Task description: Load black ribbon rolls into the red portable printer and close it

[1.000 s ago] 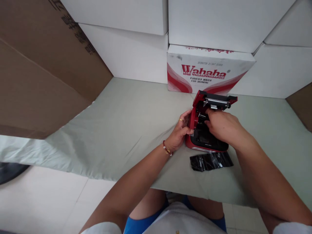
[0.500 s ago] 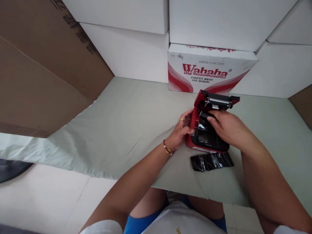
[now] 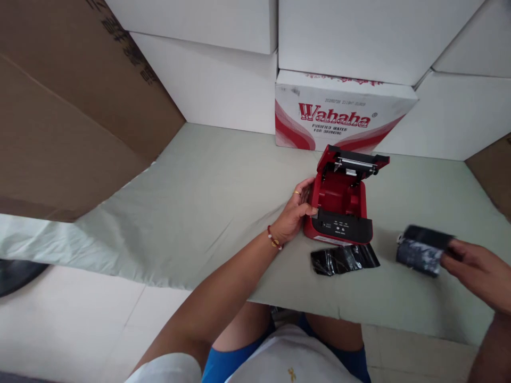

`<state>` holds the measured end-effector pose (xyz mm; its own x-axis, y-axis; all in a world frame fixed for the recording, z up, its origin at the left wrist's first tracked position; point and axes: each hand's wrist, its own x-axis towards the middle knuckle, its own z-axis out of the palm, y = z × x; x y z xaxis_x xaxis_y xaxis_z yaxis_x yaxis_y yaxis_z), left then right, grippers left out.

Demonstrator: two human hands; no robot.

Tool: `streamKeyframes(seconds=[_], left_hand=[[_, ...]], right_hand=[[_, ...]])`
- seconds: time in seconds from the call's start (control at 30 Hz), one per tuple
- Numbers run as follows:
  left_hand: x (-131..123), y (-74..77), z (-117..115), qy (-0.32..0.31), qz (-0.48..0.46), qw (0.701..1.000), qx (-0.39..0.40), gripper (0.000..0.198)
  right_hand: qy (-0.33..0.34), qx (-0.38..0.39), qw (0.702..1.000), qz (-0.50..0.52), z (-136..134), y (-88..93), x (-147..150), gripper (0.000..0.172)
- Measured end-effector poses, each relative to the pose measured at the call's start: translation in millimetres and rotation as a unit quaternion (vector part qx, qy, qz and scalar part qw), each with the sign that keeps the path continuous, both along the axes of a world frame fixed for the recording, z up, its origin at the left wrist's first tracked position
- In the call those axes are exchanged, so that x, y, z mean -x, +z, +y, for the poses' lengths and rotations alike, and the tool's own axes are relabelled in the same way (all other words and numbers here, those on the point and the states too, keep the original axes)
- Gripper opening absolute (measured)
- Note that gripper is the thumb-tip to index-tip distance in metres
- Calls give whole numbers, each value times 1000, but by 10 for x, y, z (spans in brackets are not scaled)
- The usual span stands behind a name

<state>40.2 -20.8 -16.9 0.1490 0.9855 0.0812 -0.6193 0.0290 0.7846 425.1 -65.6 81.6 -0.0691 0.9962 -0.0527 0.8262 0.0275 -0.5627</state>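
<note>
A red and black label printer (image 3: 339,229) sits on the cloth with its lid (image 3: 353,162) raised, so its red inner bay shows bare. My left hand (image 3: 297,215) grips the printer's left side, thumb on the front corner and fingers along the outer wall. Off to the right, my right hand (image 3: 475,268) holds a black roll (image 3: 421,252), slightly blurred, above the cloth. A loose piece of black film (image 3: 345,259) lies crumpled just in front of the printer.
A Wahaha water carton (image 3: 339,114) stands close behind the printer, against stacked white boxes (image 3: 215,80). A large brown cardboard box (image 3: 80,122) rises at the left. Pale green cloth (image 3: 223,186) covers the table, whose front edge is by my legs.
My right hand has lifted the black roll out of the printer bay and carried it right, toward me. My left hand has stayed on the printer, and the lid remains up.
</note>
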Motion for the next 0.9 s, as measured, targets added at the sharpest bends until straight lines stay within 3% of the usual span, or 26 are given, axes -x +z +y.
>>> streamKeyframes(seconds=[0.1,0.23,0.33,0.5,0.57,0.67,0.77,0.9], left_hand=[[13,35,-15,2,-2,1000,9,79],[38,49,-23,-5,-2,1000,3,77],[48,51,-26,-6,-2,1000,2,76],[47,53,-23,-3,3,1000,2,75],[46,40,-14,-2,8,1000,2,77],[40,9,-2,-2,15,1000,2,78],[36,-13,1,-1,19,1000,-4,77],[43,-3,-5,-7,18,1000,-8,77]], right_hand=[[-6,69,997,23,-131,-130,16,30],[-58,-30,998,1,-316,-133,311,38],[-2,-3,1000,14,-365,-166,623,43],[87,46,980,-173,-316,-329,1050,45],[106,53,972,-202,-312,-314,1105,42],[161,66,977,-124,-325,-88,1027,37],[210,64,976,-18,-299,350,888,35],[210,-2,978,-4,-97,847,1008,42]])
